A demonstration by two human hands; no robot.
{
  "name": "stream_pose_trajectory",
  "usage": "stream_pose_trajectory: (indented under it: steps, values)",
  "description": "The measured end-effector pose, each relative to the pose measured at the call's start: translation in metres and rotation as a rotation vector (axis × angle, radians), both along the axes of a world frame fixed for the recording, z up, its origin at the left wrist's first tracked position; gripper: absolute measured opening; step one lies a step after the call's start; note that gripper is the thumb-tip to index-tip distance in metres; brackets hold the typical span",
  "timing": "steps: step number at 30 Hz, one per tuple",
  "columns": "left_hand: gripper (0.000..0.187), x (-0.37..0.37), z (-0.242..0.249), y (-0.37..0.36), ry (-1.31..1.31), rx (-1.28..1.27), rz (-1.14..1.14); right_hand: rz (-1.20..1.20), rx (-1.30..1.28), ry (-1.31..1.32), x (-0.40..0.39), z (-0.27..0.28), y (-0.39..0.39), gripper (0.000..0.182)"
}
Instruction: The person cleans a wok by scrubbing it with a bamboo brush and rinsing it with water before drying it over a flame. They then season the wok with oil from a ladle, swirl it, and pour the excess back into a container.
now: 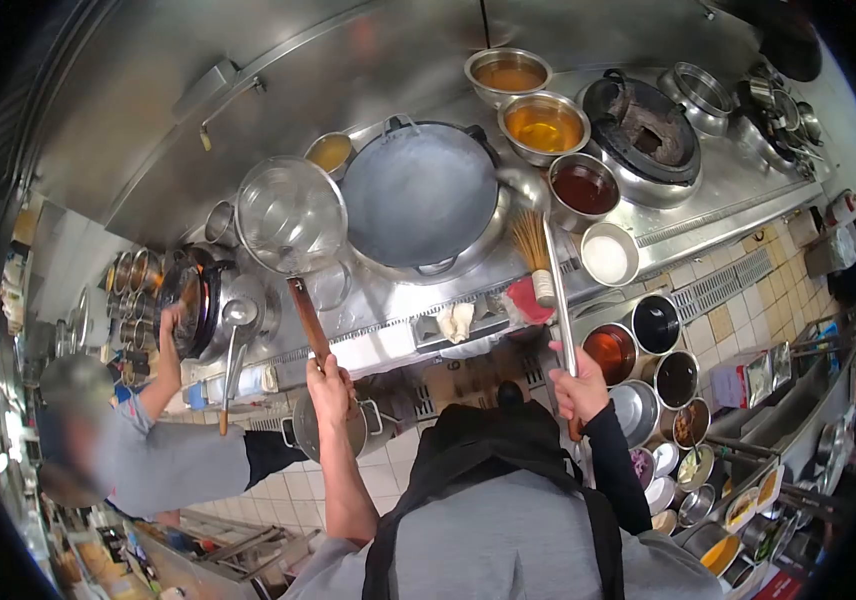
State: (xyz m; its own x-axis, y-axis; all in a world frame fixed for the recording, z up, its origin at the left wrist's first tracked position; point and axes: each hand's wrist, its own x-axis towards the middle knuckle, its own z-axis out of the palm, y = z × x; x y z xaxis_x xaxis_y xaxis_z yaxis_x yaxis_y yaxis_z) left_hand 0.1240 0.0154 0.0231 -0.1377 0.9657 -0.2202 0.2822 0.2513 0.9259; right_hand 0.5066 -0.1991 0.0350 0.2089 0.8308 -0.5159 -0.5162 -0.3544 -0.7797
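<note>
My left hand is closed round the wooden handle of a large round wire strainer, which is held up at the left of the wok. In my right hand is the long handle of a metal ladle. The ladle's bowl reaches the right rim of the wok; whether it touches cannot be told. The wok's inside is grey, with no food visible in it. A bamboo brush lies just left of the ladle handle, beside a red cloth.
Bowls of amber liquid and dark red sauce stand right of the wok, near a white-filled pot. Sauce pots line my right side. At left, a co-worker reaches toward another wok. A two-handled pot is below my left hand.
</note>
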Motion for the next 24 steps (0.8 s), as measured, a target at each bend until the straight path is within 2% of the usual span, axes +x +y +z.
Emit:
stream_pose_trajectory:
  steps: [4,7,8,12,15,19,20,21,24]
  values:
    - [0.016,-0.008,0.005,0.002,-0.098,0.009,0.099,-0.019,0.317,0.44,0.027,0.019,0.028,0.059]
    - [0.015,-0.024,0.006,0.004,-0.163,-0.032,0.152,0.043,0.219,-0.165,0.022,-0.029,0.03,0.057]
    - [0.014,-0.03,0.006,0.005,-0.182,-0.054,0.165,-0.041,0.053,-0.237,0.018,-0.053,0.022,0.041]
    - [0.012,-0.063,-0.007,0.008,-0.397,-0.213,0.25,-0.086,-0.084,-0.253,0.006,-0.079,0.007,0.022]
    - [0.011,-0.086,-0.029,0.018,-0.487,-0.313,0.221,-0.066,-0.115,-0.198,-0.009,-0.068,0.013,0.018]
    - [0.012,-0.119,-0.091,0.027,-0.664,-0.39,0.103,-0.019,-0.078,-0.204,-0.04,-0.047,0.041,0.018]
    - [0.014,-0.126,-0.105,0.027,-0.676,-0.443,0.082,-0.01,-0.055,-0.205,-0.048,-0.043,0.05,0.018]
    - [0.016,-0.135,-0.121,0.026,-0.509,-0.487,0.036,-0.002,-0.03,-0.204,-0.058,-0.039,0.06,0.018]
    - [0.014,-0.142,-0.121,0.013,-0.564,-0.487,-0.001,0.062,0.007,-0.301,-0.093,-0.017,0.09,0.016]
